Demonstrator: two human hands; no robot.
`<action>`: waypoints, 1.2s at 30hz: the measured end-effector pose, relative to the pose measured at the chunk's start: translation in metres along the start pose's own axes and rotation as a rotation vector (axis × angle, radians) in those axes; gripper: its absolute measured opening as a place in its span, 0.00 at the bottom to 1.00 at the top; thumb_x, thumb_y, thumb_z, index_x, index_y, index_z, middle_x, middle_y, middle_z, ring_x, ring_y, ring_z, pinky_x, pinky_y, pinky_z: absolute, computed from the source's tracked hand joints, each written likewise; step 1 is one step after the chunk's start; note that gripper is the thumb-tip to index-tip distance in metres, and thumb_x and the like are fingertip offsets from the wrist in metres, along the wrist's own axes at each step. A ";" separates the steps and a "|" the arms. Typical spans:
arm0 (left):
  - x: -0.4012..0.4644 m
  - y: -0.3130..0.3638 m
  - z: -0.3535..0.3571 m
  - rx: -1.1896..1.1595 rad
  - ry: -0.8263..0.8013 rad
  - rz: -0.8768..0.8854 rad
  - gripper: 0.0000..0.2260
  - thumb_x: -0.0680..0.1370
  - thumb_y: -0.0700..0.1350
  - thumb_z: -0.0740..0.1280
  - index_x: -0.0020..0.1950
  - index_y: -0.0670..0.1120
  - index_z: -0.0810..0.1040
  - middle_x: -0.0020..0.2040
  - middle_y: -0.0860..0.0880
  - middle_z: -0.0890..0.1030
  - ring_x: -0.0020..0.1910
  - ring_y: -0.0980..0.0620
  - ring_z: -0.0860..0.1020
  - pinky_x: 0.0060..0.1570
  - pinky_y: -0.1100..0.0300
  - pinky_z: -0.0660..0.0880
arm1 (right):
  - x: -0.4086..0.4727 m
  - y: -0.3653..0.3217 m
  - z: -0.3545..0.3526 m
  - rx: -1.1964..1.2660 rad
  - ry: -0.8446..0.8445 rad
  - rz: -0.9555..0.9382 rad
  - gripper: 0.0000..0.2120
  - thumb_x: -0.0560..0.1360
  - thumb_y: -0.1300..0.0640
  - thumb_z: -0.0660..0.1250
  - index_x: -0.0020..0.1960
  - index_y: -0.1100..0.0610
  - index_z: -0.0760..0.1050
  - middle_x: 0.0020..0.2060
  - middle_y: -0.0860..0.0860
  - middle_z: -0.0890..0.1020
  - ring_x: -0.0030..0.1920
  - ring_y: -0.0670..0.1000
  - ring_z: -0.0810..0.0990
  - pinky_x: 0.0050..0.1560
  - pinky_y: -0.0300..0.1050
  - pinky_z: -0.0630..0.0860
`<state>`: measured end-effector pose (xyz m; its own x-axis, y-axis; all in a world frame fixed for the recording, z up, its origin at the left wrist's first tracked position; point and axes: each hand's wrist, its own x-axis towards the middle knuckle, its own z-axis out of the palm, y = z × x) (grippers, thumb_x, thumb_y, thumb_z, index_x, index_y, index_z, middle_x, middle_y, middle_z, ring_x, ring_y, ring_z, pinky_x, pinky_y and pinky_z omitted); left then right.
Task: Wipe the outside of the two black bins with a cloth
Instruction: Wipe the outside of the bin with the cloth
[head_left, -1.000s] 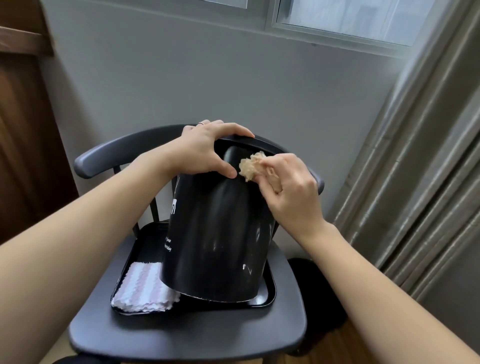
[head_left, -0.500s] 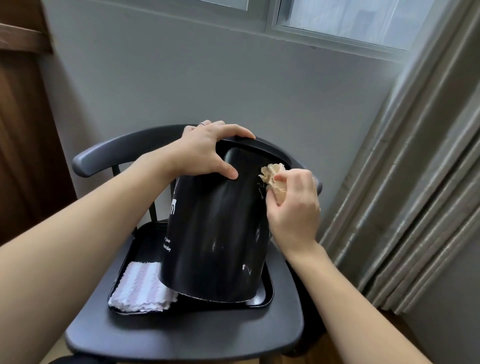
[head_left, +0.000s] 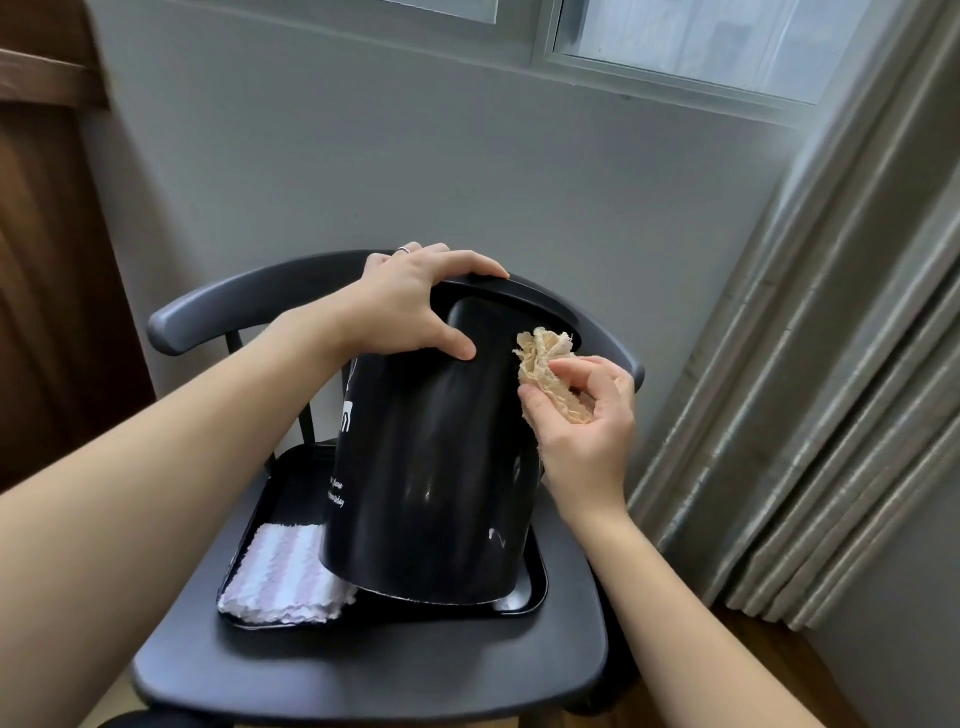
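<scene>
A glossy black bin (head_left: 431, 478) with white lettering on its left side stands tilted away from me on a black tray (head_left: 535, 587). My left hand (head_left: 410, 306) grips the bin's rim, thumb on the outer wall and fingers over the top. My right hand (head_left: 587, 426) holds a crumpled beige cloth (head_left: 550, 374) against the bin's upper right side. Only one bin is in view.
The tray sits on a dark chair (head_left: 363, 670) with a curved backrest. A folded white and pink striped cloth (head_left: 285, 577) lies in the tray's front left. A grey wall is behind, grey curtains (head_left: 810, 415) hang at the right, and a brown door (head_left: 47, 260) is at the left.
My right hand has carried the beige cloth from near the rim, beside my left thumb, rightward and down along the bin's right side. My left hand keeps its grip on the rim.
</scene>
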<state>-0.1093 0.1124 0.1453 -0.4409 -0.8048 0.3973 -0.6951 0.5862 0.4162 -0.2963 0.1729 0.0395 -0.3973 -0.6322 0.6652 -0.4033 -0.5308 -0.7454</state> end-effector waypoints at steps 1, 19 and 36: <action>0.000 0.000 0.000 0.007 0.001 -0.002 0.33 0.70 0.48 0.80 0.71 0.64 0.72 0.63 0.54 0.76 0.69 0.53 0.66 0.74 0.51 0.55 | 0.000 0.000 0.001 0.006 -0.022 0.039 0.13 0.71 0.60 0.77 0.48 0.45 0.79 0.53 0.50 0.79 0.54 0.41 0.78 0.56 0.35 0.73; 0.002 -0.002 0.000 -0.029 -0.002 0.002 0.32 0.70 0.47 0.80 0.68 0.66 0.73 0.61 0.57 0.76 0.65 0.57 0.64 0.69 0.57 0.55 | 0.008 0.010 0.009 -0.042 0.015 -0.067 0.09 0.79 0.56 0.69 0.59 0.52 0.79 0.54 0.48 0.82 0.57 0.47 0.80 0.60 0.49 0.76; -0.002 0.001 -0.003 -0.097 -0.015 -0.048 0.33 0.69 0.44 0.80 0.67 0.68 0.74 0.52 0.67 0.70 0.62 0.57 0.63 0.63 0.59 0.58 | 0.042 0.013 -0.007 -0.246 -0.128 -0.519 0.15 0.73 0.63 0.75 0.60 0.61 0.81 0.51 0.54 0.84 0.51 0.56 0.81 0.58 0.44 0.75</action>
<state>-0.1072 0.1151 0.1468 -0.4177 -0.8329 0.3631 -0.6578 0.5529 0.5115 -0.3238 0.1434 0.0581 -0.0005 -0.3955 0.9185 -0.7042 -0.6520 -0.2811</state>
